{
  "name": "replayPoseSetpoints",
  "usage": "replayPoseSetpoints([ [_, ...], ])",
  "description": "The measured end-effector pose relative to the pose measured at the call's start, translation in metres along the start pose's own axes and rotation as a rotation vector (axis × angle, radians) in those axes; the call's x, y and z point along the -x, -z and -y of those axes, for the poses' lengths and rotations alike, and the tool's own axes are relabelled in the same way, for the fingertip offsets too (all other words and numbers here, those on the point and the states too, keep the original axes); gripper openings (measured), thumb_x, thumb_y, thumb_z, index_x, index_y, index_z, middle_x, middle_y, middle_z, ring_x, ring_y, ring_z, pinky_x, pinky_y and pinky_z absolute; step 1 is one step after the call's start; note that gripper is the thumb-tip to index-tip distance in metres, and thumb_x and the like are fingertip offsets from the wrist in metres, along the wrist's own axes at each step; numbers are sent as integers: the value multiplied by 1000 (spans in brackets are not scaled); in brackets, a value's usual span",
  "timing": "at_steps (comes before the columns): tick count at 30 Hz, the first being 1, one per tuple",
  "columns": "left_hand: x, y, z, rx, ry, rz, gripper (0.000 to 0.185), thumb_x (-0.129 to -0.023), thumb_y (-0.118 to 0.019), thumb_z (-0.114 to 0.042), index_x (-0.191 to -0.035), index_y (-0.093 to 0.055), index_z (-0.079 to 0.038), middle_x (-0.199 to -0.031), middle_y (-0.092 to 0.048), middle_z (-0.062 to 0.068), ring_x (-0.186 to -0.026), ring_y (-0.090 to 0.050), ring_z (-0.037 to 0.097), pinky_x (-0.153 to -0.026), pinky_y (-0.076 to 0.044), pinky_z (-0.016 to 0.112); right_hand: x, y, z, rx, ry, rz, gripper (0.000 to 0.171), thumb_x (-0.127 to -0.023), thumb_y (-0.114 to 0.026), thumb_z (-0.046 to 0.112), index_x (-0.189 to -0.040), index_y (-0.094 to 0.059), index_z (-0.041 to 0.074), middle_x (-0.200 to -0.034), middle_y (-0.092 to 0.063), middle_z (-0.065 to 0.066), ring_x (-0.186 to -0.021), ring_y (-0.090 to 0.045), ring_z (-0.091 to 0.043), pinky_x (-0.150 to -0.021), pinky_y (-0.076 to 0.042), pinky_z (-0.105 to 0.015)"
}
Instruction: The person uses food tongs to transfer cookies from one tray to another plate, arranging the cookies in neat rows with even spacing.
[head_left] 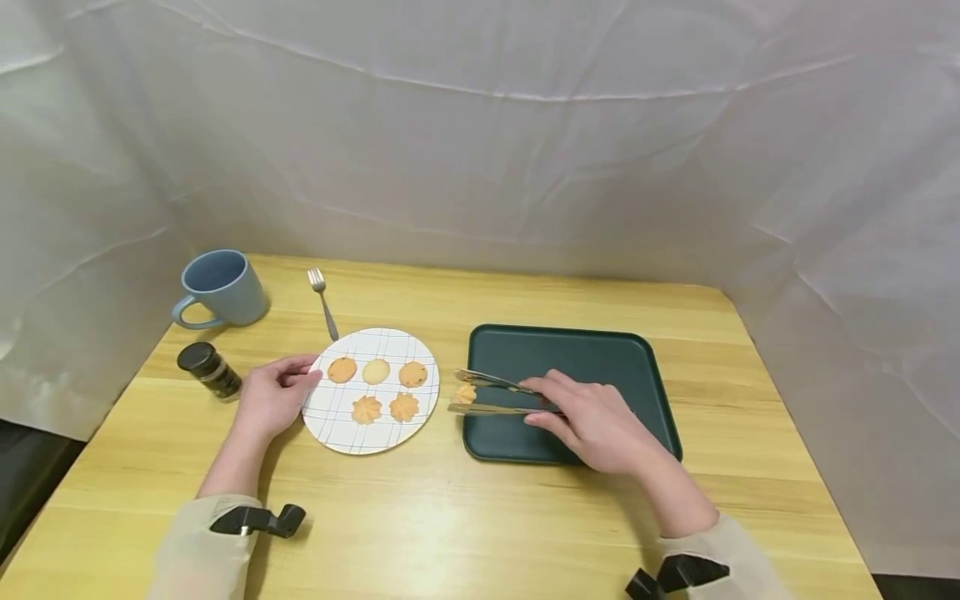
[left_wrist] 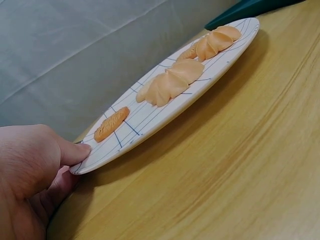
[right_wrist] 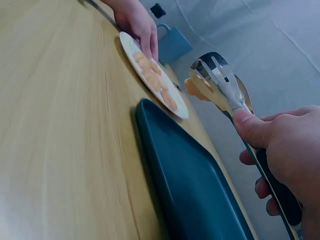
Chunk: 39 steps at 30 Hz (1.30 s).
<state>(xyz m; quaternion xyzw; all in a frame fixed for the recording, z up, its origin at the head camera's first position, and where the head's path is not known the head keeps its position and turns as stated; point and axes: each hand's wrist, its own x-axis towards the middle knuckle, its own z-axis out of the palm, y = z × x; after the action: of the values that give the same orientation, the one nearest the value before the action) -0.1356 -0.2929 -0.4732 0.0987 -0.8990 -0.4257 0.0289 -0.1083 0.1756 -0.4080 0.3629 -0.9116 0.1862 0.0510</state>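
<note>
My left hand (head_left: 273, 398) pinches the left rim of a round white plate (head_left: 322, 417) with a blue line grid, thumb on top and fingers beneath. Several cookies lie on it: round ones such as the pale cookie (head_left: 376, 371) in the back row, and swirled ones such as the swirl cookie (head_left: 367, 409) in front. My right hand (head_left: 600, 423) grips metal serving tongs (head_left: 495, 409), which hold another swirl cookie (head_left: 466, 392) between their tips. In the head view those tips overlap the left edge of the dark green tray (head_left: 562, 350); the right wrist view shows them raised above it.
A blue mug (head_left: 232, 292) stands at the back left, with a black-capped spice jar (head_left: 213, 372) in front of it, near my left hand. Behind the plate lies a fork (head_left: 322, 300). Pale fabric (head_left: 480, 167) hangs along the table's back and sides.
</note>
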Motion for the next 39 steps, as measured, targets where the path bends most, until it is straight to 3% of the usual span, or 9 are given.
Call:
replayPoseSetpoints([
  [9,0,-1,0,8,-6,-9,37,-105,-68,-28,-133,-72,-5,-115,-73,14,-99,-63,24,-74,-48,22,-37,-20,15,-28,24,41,45,-108,-58,48,-144,-63,21,-105,-58,12,-59,-44,-3,-55,-38,-27],
  [19,-1,-1,1,13,9,0,37,-105,-68,-28,-134,-72,-5,-117,-73,14,-100,-64,24,-74,-48,22,-75,-35,34,-60,64,69,42,-109,-60,42,-143,-64,18,-100,-57,9,-56,-41,-6,-51,-34,-28],
  [29,-1,0,0,10,2,-2,36,-105,-68,-27,-134,-72,-5,-116,-73,14,-100,-63,25,-74,-48,22,-103,-50,51,-63,82,125,47,-110,-54,47,-148,-60,21,-124,-67,1,-71,-55,-9,-59,-43,-29],
  [39,-2,0,-1,17,10,-3,36,-105,-68,-27,-134,-72,-5,-116,-73,14,-99,-64,24,-73,-48,21,-126,-63,67,-30,118,149,48,-110,-52,49,-148,-60,20,-122,-66,3,-72,-57,-11,-58,-43,-29],
])
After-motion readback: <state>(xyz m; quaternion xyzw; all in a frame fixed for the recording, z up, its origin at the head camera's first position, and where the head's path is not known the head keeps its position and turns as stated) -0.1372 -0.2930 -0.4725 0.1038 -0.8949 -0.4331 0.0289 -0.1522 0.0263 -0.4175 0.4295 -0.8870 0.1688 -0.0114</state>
